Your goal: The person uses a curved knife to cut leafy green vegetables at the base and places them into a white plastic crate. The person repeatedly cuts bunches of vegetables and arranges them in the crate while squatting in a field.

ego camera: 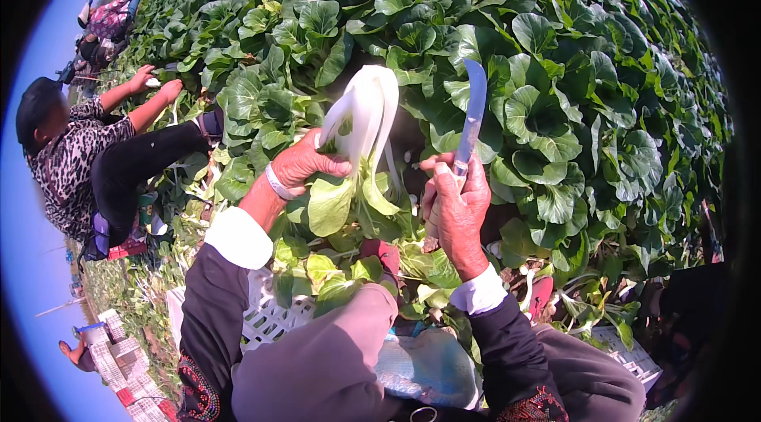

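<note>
My left hand (306,163) grips a head of bok choy (368,113) around its side, with the pale stalk end up and the green leaves hanging down. To its right my right hand (458,202) is closed around the handle of a curved knife (474,101), whose blade points up and away from me. Knife and bok choy are apart. Beyond both hands grow dense rows of leafy green plants (553,142).
White plastic crates stand by my left leg (270,309) and beyond my right (630,356). Cut leaves (336,291) lie between my knees. A co-worker (77,148) sits at the left; another person (113,12) works farther off. Stacked crates (122,356) stand at lower left.
</note>
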Tool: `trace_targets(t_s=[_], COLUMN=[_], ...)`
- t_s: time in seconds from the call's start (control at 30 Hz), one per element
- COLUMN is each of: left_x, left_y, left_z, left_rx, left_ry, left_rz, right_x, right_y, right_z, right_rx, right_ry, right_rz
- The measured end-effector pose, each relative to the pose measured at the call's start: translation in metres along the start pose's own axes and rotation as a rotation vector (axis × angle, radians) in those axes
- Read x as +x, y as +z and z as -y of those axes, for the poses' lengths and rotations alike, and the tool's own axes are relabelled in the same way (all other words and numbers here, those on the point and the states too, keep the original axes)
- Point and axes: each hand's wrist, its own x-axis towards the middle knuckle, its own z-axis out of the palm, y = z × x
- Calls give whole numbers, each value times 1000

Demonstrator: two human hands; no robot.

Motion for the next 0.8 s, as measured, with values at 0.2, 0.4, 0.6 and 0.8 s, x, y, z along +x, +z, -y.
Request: trace_targets(t_s=[0.2, 0.4, 0.6, 0.8], left_x=[-3, -33, -46, 3], left_y=[14, 29, -15, -37], left_z=[34, 83, 65, 25], left_rx=[-348, -139, 1525, 2503], left_ry=[-162, -120, 17, 415], left_rz=[125, -92, -317, -102], right_x=[3, -26, -10, 54], right_y=[21, 30, -4, -2], right_z=[-3, -64, -129, -174], right_rx=[-104, -298, -541, -812], right_ry=[106, -13, 142, 140], right_rz=[134, 25, 204, 325])
